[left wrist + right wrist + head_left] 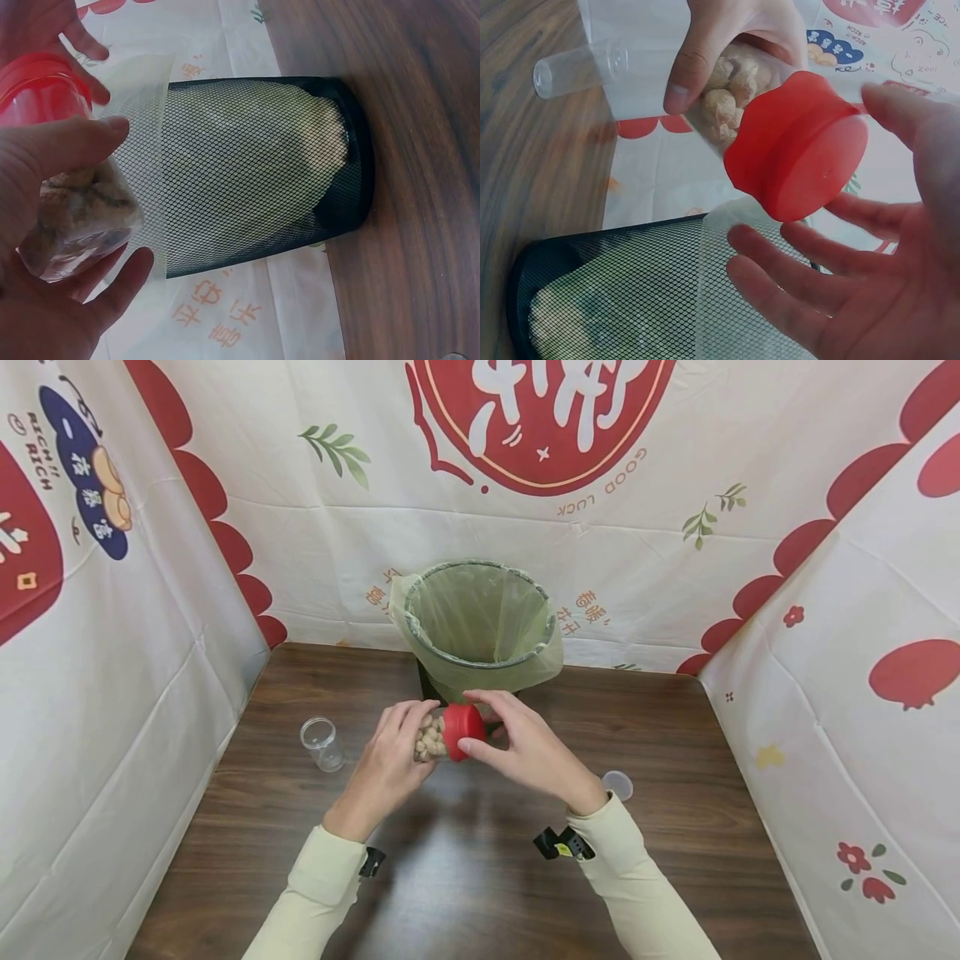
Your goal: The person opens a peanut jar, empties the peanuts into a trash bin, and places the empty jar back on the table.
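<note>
My left hand (pixel 386 760) grips a clear plastic jar (pixel 431 739) by its body. Pale tan, nut-like pieces fill much of the jar, which lies on its side in the air. Its red lid (pixel 465 731) points to the right and is on the jar. Around that lid my right hand (pixel 536 752) is spread, thumb on the near side and fingers on the far side. In the right wrist view the fingers look loose beside the lid (pixel 802 146), with the thumb tip at its edge; firm contact cannot be told.
Behind the hands stands a black mesh bin (pixel 255 172) with a pale green bag (pixel 480 602) over its rim. A lidless clear jar (pixel 324 745) stands at the left of the brown table (pixel 465 877). A translucent round lid (pixel 618 785) lies by the right wrist. Printed cloth (pixel 300 552) encloses three sides.
</note>
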Demonstrator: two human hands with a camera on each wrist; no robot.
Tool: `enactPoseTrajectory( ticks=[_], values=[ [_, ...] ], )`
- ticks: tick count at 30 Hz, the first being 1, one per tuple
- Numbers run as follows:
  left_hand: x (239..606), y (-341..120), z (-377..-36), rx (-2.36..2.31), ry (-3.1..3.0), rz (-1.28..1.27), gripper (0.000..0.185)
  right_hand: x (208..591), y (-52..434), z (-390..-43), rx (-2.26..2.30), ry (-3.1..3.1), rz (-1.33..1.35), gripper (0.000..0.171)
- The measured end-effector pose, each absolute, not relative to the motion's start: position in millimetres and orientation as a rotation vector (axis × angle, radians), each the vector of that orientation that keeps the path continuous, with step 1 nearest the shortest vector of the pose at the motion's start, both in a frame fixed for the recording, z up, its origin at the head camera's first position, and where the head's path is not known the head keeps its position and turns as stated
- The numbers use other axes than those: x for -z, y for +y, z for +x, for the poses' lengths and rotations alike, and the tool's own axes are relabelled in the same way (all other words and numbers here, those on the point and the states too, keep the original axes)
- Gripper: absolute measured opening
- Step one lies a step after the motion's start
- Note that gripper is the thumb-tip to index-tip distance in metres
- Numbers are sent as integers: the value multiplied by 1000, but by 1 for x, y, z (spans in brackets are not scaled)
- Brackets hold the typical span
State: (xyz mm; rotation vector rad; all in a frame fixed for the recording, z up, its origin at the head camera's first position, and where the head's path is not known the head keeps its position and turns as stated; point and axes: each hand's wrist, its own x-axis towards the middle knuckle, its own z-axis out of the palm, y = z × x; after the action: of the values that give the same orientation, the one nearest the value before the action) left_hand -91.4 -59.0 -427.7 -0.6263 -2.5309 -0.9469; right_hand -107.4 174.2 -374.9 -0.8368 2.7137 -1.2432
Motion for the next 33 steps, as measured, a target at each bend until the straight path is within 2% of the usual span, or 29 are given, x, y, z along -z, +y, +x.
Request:
enactPoseTrajectory(
  ticks=[4,12,25,33],
  values=[
    [428,-59,-91,918,-2494,-638,73,375,174,-107,1270,2679,-754,62],
    [429,-59,-91,907,-2470,-644,72,375,173,-106,1297,2668,-753,56],
    [433,-61,-91,999,-2494,-602,74,372,178,-105,1226,2746,-977,58],
    [432,-65,-93,1064,-2491,-553,79,368,187,-108,1236,2792,-993,58]
  ],
)
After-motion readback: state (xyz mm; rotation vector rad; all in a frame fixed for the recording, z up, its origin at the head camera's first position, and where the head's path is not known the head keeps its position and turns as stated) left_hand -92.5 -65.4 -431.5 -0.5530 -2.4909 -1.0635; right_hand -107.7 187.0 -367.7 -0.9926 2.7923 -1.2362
